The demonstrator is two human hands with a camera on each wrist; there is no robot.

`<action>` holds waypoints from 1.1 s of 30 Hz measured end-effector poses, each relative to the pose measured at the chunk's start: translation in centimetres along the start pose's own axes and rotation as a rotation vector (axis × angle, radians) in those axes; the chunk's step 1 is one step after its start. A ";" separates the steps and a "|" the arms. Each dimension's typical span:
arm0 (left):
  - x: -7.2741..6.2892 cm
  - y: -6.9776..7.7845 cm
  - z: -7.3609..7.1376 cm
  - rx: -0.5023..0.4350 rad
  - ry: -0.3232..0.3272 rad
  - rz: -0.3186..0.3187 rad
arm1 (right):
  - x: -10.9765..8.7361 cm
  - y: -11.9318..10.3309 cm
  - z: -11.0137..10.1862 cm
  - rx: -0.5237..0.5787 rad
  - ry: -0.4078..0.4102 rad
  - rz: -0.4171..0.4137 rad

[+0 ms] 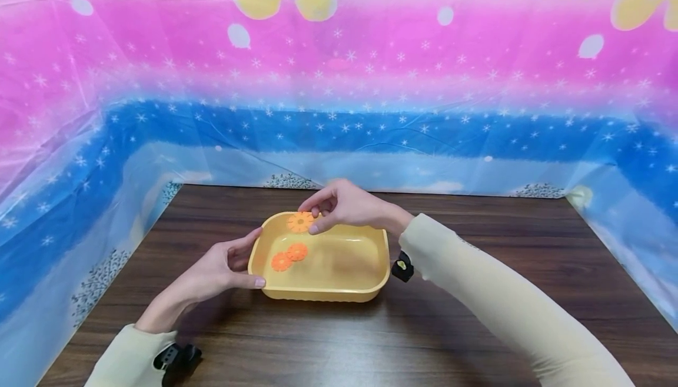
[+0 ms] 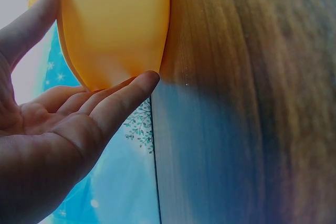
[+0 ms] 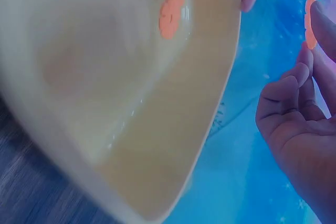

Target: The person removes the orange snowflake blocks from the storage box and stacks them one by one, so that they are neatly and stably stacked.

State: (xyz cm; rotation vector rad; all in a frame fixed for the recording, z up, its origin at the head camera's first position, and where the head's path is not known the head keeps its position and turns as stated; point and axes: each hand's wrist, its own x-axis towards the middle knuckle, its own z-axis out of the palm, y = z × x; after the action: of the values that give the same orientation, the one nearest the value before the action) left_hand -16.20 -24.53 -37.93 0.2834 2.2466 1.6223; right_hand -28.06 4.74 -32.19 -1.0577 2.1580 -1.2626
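A yellow rectangular tray [image 1: 324,293] with rounded corners stands on the table. My left hand [image 1: 214,269] grips its left end, the thumb on the front corner of the rim; in the left wrist view the fingers [image 2: 113,100] lie along the outer wall. Over the tray's back left part, my right hand [image 1: 352,204] pinches a thin orange flower-shaped slice [image 1: 300,222] between thumb and fingertips. The right wrist view shows this slice [image 3: 310,22] edge-on, above the rim. Two smaller-looking orange slices [image 1: 281,262] lie partly overlapping on the tray floor at the left.
Dark wood-grain table [image 1: 328,346] surrounds the tray. A pink and blue patterned cloth [image 1: 339,128] hangs behind the table and along both sides. Black wrist devices [image 1: 402,266] sit at both cream sleeves [image 1: 477,275].
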 end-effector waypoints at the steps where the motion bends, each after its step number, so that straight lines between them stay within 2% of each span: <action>1: 0.0 -0.1 0.0 0.000 0.000 -0.001 | -0.3 0.1 -0.2 0.009 0.009 0.001; 4: 0.0 -0.2 0.0 -0.003 0.007 -0.007 | -1.2 0.3 -0.6 0.023 0.035 0.009; 11: 0.0 -0.2 -0.1 -0.013 -0.014 0.030 | -3.9 1.2 -1.6 0.031 0.088 0.023; 16: 0.0 -0.2 0.0 -0.018 -0.009 0.013 | -5.9 2.1 -2.1 -0.015 0.133 0.038; 23: 0.0 -0.3 -0.1 -0.008 -0.001 -0.005 | -8.7 3.0 -2.4 -0.058 0.235 0.077; 29: 0.0 -0.3 0.0 -0.002 0.002 -0.006 | -10.6 4.1 -2.8 -0.040 0.307 0.065; 33: 0.0 -0.3 0.0 -0.009 0.003 -0.009 | -11.8 5.1 -3.0 -0.026 0.328 0.080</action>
State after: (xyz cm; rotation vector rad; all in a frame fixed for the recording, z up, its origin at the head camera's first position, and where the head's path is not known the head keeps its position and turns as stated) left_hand -16.15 -24.64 -38.18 0.2687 2.2388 1.6290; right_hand -24.83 17.18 -35.30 -0.8091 2.4346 -1.4580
